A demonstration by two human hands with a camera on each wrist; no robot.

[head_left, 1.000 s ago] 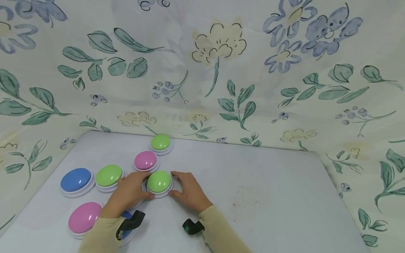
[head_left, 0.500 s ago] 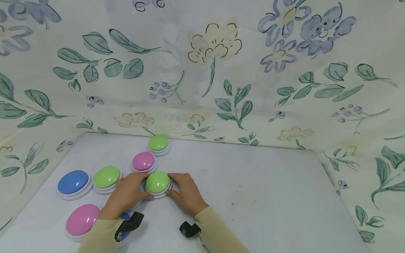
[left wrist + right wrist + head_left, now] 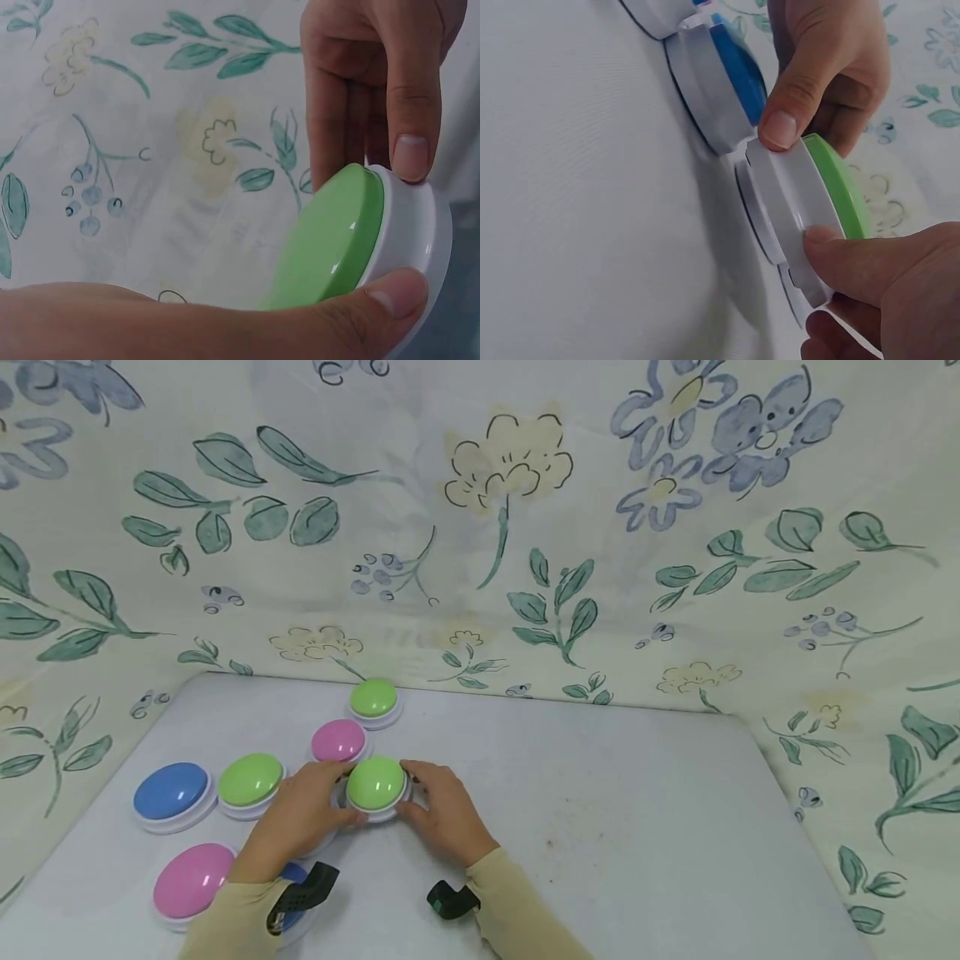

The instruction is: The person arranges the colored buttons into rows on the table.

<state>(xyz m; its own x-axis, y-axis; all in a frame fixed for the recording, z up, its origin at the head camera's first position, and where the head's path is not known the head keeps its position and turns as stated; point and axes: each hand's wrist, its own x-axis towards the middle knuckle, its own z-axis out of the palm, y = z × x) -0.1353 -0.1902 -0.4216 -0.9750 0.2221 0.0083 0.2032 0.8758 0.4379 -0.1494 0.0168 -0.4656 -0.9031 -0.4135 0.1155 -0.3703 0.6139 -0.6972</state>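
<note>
The green-domed button [image 3: 376, 783] sits between the two hands, left of the middle of the worktop [image 3: 622, 802], just on the near side of a pink-domed button [image 3: 338, 741]. Left hand [image 3: 300, 810] and right hand [image 3: 447, 810] grasp it from opposite sides, thumbs and fingertips on the white base [image 3: 786, 199]. From the right wrist it looks tilted up and probably clear of the worktop, though overlapping bases and shadow behind it make the gap hard to judge.

It looks like moulded plastic: stiff, likely light enough for one hand, and unlikely to dent under a firm pinch. The glossy dome [image 3: 838, 184] would probably be slippery and might give if pushed, so the base's side wall is the better hold, opposed pads on either side, as here. A blue-domed button [image 3: 739, 75] stands close by and could be knocked.
</note>
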